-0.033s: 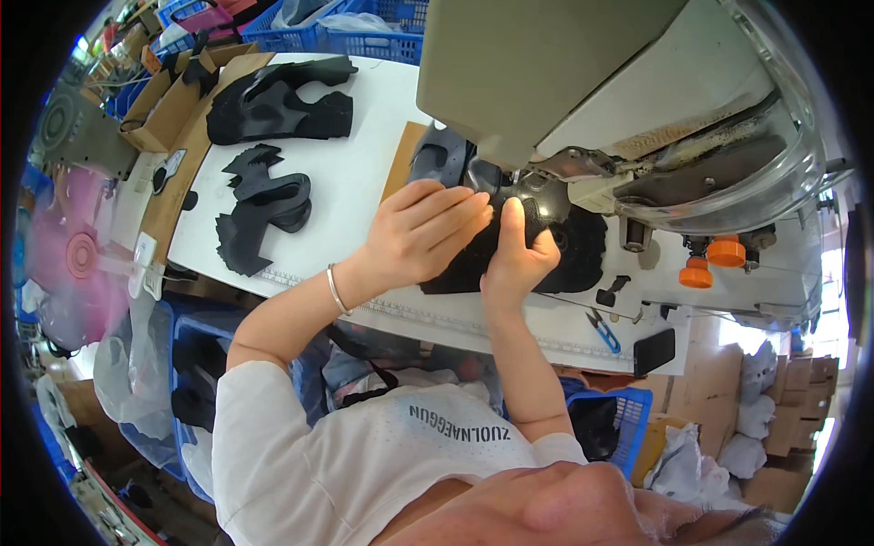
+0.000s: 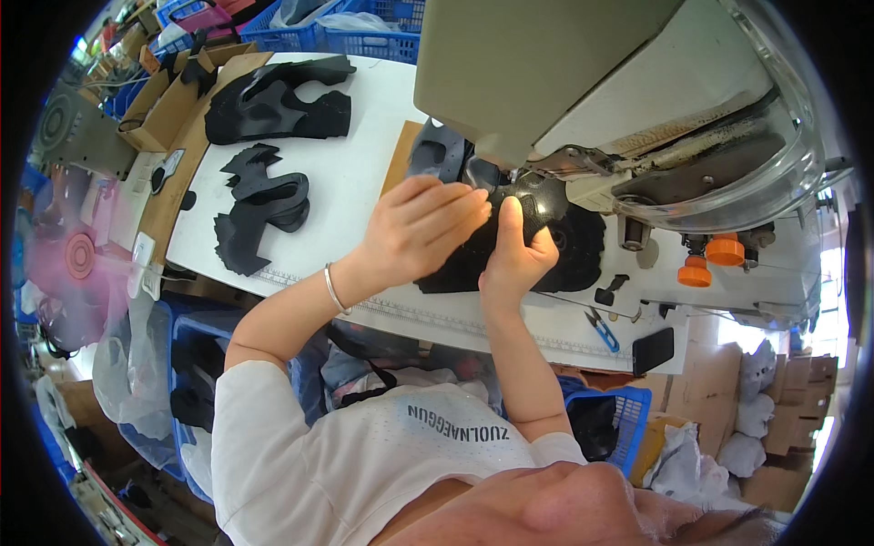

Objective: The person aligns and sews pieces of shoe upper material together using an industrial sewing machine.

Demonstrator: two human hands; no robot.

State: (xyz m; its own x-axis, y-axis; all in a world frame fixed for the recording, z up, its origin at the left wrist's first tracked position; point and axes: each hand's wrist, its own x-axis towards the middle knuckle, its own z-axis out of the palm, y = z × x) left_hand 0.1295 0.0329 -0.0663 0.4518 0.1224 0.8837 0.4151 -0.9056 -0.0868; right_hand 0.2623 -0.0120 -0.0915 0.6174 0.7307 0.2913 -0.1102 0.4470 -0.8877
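Observation:
A black moulded piece (image 2: 539, 197), shiny on its curved part and looking like a shoe upper, lies under the head of a beige sewing machine (image 2: 546, 73). My right hand (image 2: 517, 250) pinches its near edge, thumb on top and the fingers folded beneath. From the left, my left hand (image 2: 423, 227) reaches the same piece. Its fingers are pressed together, with their tips at the piece's left side; the thumb is mostly hidden. Flat black material (image 2: 578, 250) spreads under and beside my hands. The needle point is not plain to see.
Black cut pieces (image 2: 282, 100) and a curled black piece (image 2: 264, 205) lie on the white table (image 2: 364, 136) at left. At right are blue thread snips (image 2: 603, 329) and a dark phone (image 2: 654, 351). A blue crate (image 2: 628, 414) stands below the table.

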